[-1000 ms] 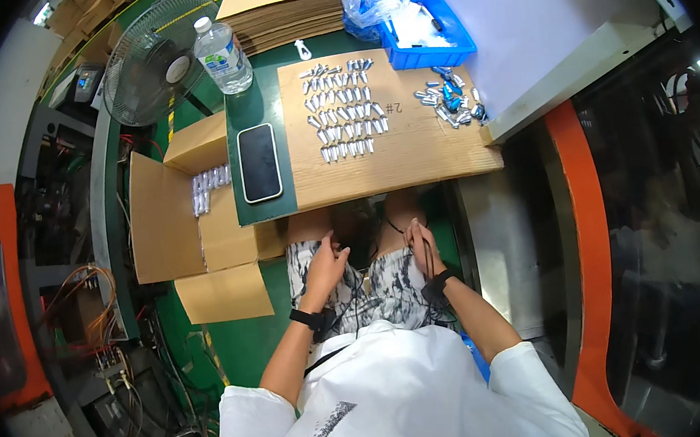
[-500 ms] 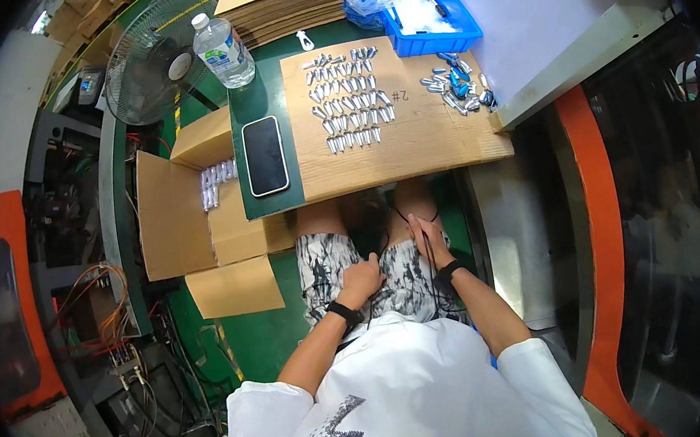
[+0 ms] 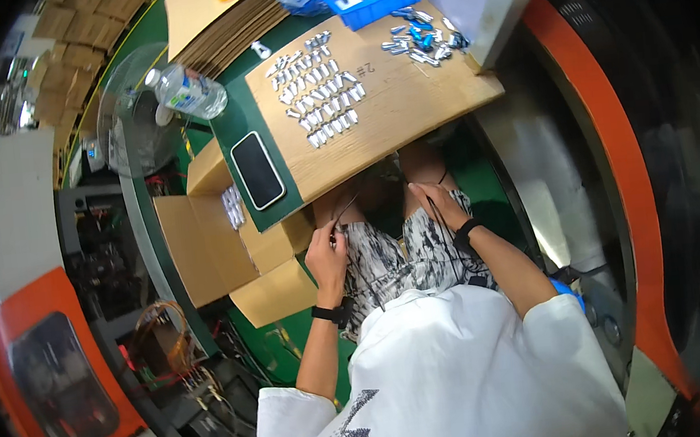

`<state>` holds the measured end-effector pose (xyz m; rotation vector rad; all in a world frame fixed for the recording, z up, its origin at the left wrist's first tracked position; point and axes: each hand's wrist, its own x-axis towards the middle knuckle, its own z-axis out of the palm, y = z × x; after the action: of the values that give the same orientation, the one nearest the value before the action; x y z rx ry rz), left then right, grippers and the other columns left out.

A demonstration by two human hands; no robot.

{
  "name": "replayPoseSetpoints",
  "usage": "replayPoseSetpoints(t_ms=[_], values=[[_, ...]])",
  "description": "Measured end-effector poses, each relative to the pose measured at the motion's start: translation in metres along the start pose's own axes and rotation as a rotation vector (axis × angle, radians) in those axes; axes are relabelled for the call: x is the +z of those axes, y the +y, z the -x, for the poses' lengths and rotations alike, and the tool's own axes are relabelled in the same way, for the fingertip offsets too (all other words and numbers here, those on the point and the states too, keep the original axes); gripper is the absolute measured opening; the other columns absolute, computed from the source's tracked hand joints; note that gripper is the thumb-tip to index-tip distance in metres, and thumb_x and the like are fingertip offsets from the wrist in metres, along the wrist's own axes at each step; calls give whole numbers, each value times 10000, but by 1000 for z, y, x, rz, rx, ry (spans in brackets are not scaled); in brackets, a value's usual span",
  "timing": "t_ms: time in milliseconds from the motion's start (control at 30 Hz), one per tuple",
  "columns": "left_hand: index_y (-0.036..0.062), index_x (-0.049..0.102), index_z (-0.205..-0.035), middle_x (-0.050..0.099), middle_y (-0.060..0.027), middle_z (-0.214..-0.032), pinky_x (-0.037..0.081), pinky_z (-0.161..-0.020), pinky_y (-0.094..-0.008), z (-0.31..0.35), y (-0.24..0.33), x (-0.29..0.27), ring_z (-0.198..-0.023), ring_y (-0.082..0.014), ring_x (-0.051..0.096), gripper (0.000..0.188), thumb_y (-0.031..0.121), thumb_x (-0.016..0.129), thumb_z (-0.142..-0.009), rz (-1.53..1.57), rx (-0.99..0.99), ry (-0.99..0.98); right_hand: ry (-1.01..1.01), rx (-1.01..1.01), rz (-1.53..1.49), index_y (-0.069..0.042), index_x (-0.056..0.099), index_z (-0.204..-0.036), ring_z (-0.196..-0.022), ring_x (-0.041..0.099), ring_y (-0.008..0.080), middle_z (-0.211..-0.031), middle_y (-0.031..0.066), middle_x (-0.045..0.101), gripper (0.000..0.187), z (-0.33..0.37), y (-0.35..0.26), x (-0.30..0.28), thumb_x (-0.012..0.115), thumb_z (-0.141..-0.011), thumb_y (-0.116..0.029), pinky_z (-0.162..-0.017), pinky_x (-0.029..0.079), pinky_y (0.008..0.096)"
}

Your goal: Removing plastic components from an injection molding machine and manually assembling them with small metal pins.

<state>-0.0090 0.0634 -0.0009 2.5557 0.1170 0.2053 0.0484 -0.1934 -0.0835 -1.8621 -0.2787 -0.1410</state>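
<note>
Left hand (image 3: 327, 259), fingers together on a cord (image 3: 346, 209), its ends unclear, right hand (image 3: 444, 207) curled, finger grip impossible to tell

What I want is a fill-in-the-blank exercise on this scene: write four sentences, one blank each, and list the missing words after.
1. The phone lies to the ____ of the board.
2. The tray beyond the board is ____ in colour.
3. The bottle has a ____ cap.
4. The thin cord at the left grip is ____ in colour.

Missing words: left; blue; white; black.
</note>
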Motion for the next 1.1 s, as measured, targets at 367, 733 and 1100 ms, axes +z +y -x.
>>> replayPoseSetpoints(t_ms=[367, 733, 1100], values=[[87, 672, -1107, 610, -126, -972, 512, -746, -389, -9, 25, 15, -846, -310, 634, 270, 90, 581, -852, -60, 11, 12, -114, 40, -14, 50, 516, -795, -679, 550, 391, -696, 224, 521, 272, 10, 5, -11, 508, -966, -161, -612, 408, 429], [96, 655, -1159, 595, -160, -943, 508, -717, -417, -52, 48, 21, -822, -354, 618, 289, 139, 582, -882, -244, 43, -115, -111, 43, -51, 41, 562, -853, -759, 573, 392, -763, 220, 575, 255, 9, 16, -12, 494, -968, -176, -675, 443, 433], [58, 585, -1200, 584, -195, -1037, 509, -741, -454, -47, 44, 23, -887, -405, 606, 329, 118, 559, -878, -289, 151, -87, -122, -35, 45, 13, 529, -782, -733, 577, 380, -723, 200, 550, 230, 8, 15, -20, 527, -948, -147, -640, 441, 430]])
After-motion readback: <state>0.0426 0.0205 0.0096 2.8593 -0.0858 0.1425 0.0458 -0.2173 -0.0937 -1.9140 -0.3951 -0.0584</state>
